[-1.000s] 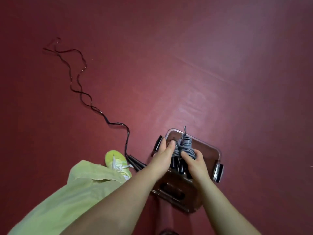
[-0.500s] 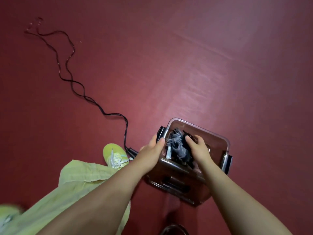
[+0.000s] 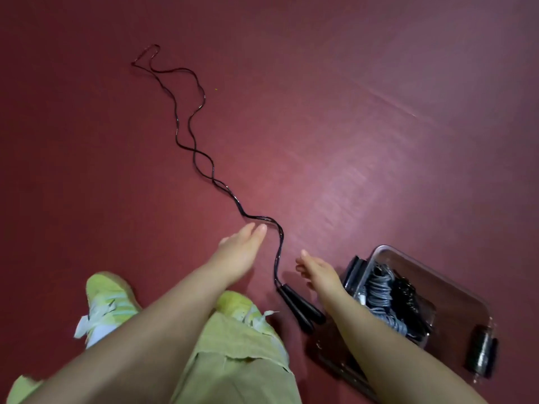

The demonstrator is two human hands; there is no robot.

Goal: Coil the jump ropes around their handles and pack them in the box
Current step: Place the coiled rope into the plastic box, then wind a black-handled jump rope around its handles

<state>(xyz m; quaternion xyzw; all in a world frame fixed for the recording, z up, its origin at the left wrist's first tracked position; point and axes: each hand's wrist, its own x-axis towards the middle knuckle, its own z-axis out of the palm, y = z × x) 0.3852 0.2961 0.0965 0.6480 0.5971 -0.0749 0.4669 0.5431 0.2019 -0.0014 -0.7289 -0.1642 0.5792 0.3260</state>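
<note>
A black jump rope (image 3: 194, 154) lies stretched out in wavy loops across the red floor. Its two black handles (image 3: 300, 307) lie side by side near my feet, left of the box. The clear plastic box (image 3: 455, 290) stands at the lower right and holds a grey coiled rope (image 3: 379, 290) and a black coiled rope (image 3: 408, 295). My left hand (image 3: 239, 252) reaches out with straight fingers just left of the rope, holding nothing. My right hand (image 3: 319, 272) hovers between the handles and the box, fingers relaxed and empty.
My yellow-green shoes (image 3: 108, 301) and trouser leg (image 3: 233, 360) fill the lower left. A black latch (image 3: 481, 354) sticks out of the box's right end. The red floor (image 3: 350, 112) stretches out beyond the rope.
Both hands have left the box and the coiled grey rope, which stays inside. They moved left toward the loose black rope, and the view swung left.
</note>
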